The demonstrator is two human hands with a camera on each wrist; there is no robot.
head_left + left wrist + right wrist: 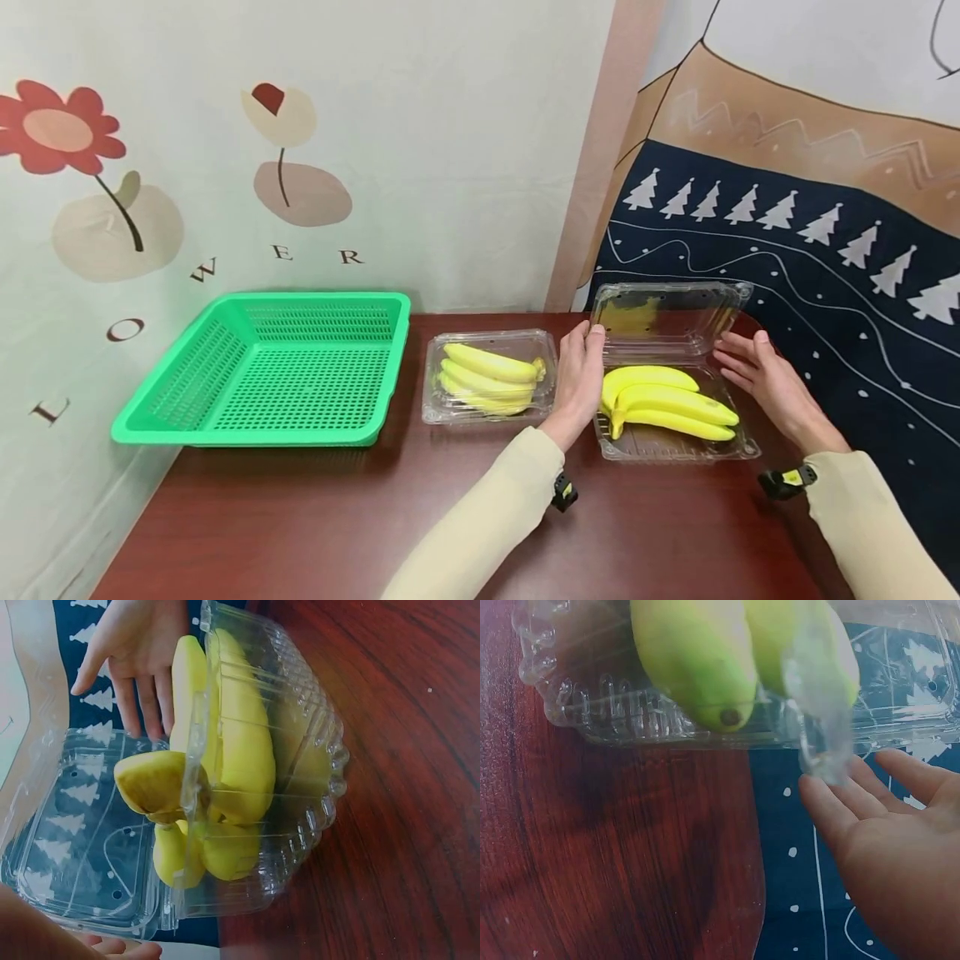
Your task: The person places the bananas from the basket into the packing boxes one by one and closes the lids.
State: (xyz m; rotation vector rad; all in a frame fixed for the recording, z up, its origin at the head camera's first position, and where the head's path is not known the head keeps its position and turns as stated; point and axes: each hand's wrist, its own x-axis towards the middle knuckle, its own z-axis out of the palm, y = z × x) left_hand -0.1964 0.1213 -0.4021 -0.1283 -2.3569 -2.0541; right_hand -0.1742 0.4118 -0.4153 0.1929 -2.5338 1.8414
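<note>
A clear plastic clamshell box (678, 451) stands on the right of the table with its lid (675, 321) raised at the back. In its base lies a bunch of yellow bananas (667, 406), stem end toward the left. My left hand (579, 375) is at the left side of the raised lid, fingers extended. On the opposite side, my right hand (772, 385) has its fingers spread near the lid's right edge. In the right wrist view, the right hand's fingertips (814, 787) are close to the box; whether they touch it I cannot tell.
A second, closed clamshell box (489, 414) with bananas inside is left of my left hand. Farther left sits a green plastic basket (258, 437) with perforated walls. Printed cloth (465, 167) hangs right behind the wooden table (315, 517) and along its right side.
</note>
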